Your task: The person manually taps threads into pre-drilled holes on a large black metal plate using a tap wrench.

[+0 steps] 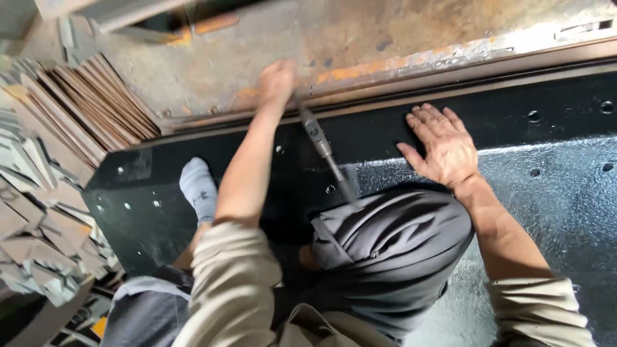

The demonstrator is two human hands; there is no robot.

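The bent knee (pixel 392 250) in grey trousers sits nearest, just below the right hand (pixel 443 144), which lies flat and spread wide on the black panel (pixel 553 193); the left hand (pixel 276 80) is closed around the head end of a long metal tool (pixel 324 151), whose shaft slants down toward the knee; by my judgement the tool is being worked at the panel's far edge, and the next move calls for steady pressure from the bracing palm.

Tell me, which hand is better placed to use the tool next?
Probably the left hand. It already grips the long metal tool at the black panel's far edge. The right hand lies flat and open on the panel, holding nothing.
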